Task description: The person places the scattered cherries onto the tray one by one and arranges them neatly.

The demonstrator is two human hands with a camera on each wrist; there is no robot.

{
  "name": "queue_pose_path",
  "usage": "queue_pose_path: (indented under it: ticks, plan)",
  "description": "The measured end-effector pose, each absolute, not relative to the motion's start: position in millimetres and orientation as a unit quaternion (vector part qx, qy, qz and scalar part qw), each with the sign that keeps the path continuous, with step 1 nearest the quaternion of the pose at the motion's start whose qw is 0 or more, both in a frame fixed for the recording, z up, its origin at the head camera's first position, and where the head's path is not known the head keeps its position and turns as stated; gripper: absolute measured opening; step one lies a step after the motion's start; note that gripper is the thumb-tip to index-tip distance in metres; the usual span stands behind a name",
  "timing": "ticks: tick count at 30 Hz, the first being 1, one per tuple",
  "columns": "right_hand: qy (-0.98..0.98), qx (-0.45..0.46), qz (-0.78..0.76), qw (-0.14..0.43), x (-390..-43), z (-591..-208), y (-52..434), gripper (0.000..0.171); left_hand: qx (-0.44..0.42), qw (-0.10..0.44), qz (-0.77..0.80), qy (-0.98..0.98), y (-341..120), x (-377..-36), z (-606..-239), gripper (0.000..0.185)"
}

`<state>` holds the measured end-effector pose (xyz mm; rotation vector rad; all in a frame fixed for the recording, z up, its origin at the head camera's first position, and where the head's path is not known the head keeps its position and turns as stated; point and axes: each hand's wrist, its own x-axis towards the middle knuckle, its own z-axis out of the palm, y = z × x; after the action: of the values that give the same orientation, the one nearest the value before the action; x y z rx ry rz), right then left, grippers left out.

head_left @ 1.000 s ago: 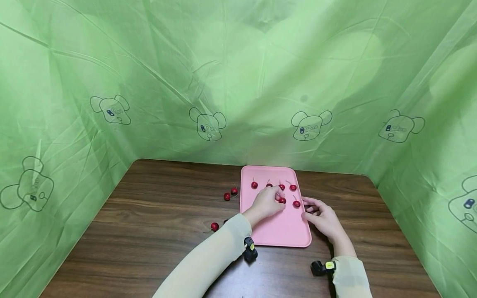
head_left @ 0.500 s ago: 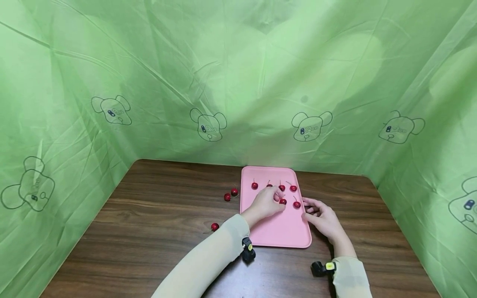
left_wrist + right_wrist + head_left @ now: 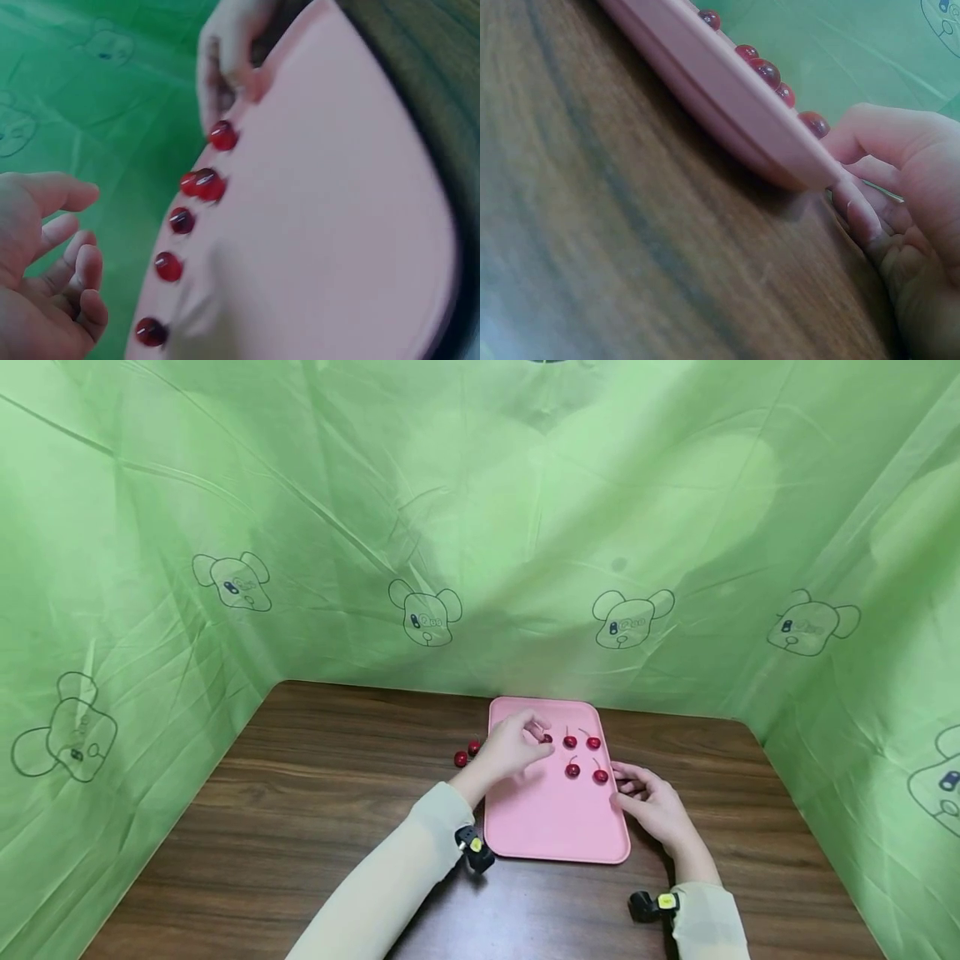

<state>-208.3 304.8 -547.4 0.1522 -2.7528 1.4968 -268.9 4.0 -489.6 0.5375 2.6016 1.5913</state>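
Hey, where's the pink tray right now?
In the head view, the pink tray lies on the wooden table, right of centre, with the right hand at its right edge.

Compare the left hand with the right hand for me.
Position: the left hand hovers over the pink tray; the right hand is beside the tray's right edge.

Contact: the left hand holds nothing and is clear of the cherries in its wrist view, while the right hand's fingers touch the tray's edge.

Shared: both are bare, each below a pale sleeve with a black device at the wrist.
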Motion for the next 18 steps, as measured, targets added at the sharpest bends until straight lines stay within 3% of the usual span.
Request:
queue_pose_path:
  ticks: [9, 18]
  plan:
    - [-0.881, 0.042, 0.471, 0.004, -210, -551, 304, 0.054, 0.195, -0.014, 0.487, 0.851, -36, -273, -469, 0.035]
    - [-0.880, 0.037, 0.473, -0.001, -209, -550, 305, 0.054, 0.201, -0.013, 0.470, 0.859, -55, -264, -451, 0.039]
